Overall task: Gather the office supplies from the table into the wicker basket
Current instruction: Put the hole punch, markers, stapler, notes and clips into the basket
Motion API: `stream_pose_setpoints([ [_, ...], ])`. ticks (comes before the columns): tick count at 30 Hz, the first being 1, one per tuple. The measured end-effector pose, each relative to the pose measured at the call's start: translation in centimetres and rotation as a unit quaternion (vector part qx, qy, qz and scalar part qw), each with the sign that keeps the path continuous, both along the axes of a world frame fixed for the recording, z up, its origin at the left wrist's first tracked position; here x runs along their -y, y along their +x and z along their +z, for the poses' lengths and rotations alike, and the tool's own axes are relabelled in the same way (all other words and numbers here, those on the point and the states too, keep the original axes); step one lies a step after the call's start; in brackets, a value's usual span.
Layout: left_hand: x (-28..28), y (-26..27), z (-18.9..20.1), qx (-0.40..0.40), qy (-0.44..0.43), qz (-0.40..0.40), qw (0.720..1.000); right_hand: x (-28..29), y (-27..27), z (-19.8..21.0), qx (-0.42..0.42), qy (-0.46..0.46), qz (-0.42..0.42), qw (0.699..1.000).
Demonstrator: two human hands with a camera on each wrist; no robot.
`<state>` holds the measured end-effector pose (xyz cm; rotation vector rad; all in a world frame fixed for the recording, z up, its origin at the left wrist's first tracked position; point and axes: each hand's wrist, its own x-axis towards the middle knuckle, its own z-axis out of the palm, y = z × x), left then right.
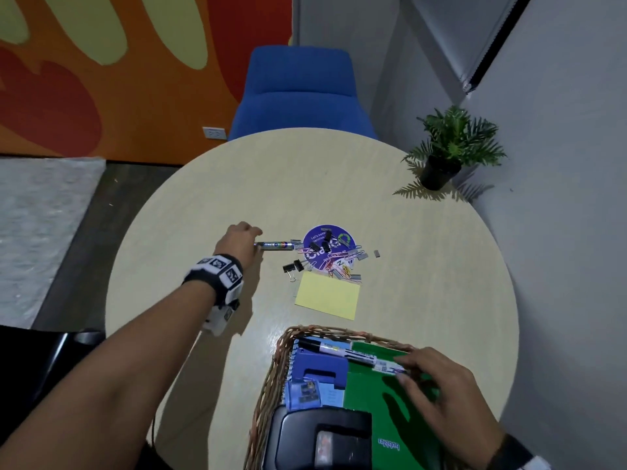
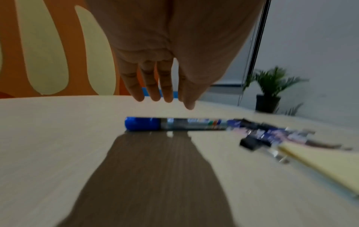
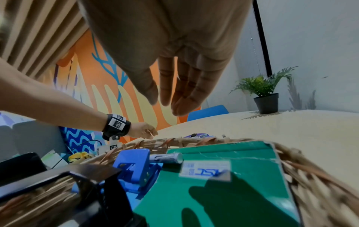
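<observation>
A blue-capped marker lies on the round table, left of a purple disc covered with paper clips and binder clips. My left hand hovers just over the marker's cap end with its fingers straight, holding nothing. A yellow note pad lies nearer me. The wicker basket holds a green notebook, a blue hole punch, a black device and a black-capped marker. My right hand spreads empty above that marker.
A potted plant stands at the table's far right edge by the grey wall. A blue chair sits behind the table. The basket stands at the near edge, in front of me.
</observation>
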<state>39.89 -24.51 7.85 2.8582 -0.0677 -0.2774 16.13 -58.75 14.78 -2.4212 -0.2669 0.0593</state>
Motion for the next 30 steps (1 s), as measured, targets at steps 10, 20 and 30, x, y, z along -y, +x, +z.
stream_pose_setpoints([
  [10, -0.1, 0.1, -0.3, -0.027, 0.019, -0.049, 0.998, 1.2, -3.5, 0.2, -0.044, -0.023, -0.061, 0.997],
  [20, 7.0, -14.1, 7.0, -0.019, -0.077, -0.291, 0.953, -1.2, 2.0, -0.9, -0.033, -0.003, -0.077, 0.996],
  [30, 9.0, -16.4, 5.4, -0.086, 0.052, -0.295, 0.950, -2.6, 15.1, -2.3, -0.163, -0.207, 0.062, 0.963],
])
